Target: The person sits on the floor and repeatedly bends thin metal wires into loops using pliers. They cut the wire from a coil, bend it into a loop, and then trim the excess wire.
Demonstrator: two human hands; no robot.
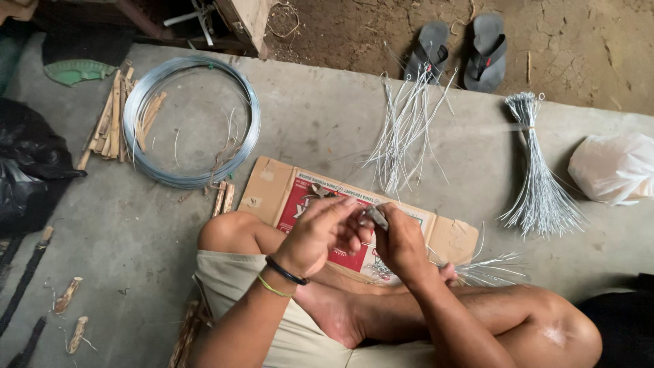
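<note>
I sit cross-legged on a flattened cardboard box (272, 187) on a concrete floor. My left hand (320, 232) and my right hand (402, 242) meet in front of me over the cardboard. My right hand grips a small grey metal tool (376, 217), and my left hand's fingers close on its tip, where a thin wire seems to be held. Just right of my legs lies a small bunch of cut wire pieces (487, 269).
A large coil of silver wire (194, 123) lies on the floor at upper left beside split wood sticks (112, 123). Loose looped wires (405, 126) and a tied wire bundle (538, 170) lie ahead. Grey sandals (460, 51), a white bag (613, 167) and a black bag (27, 170) are around.
</note>
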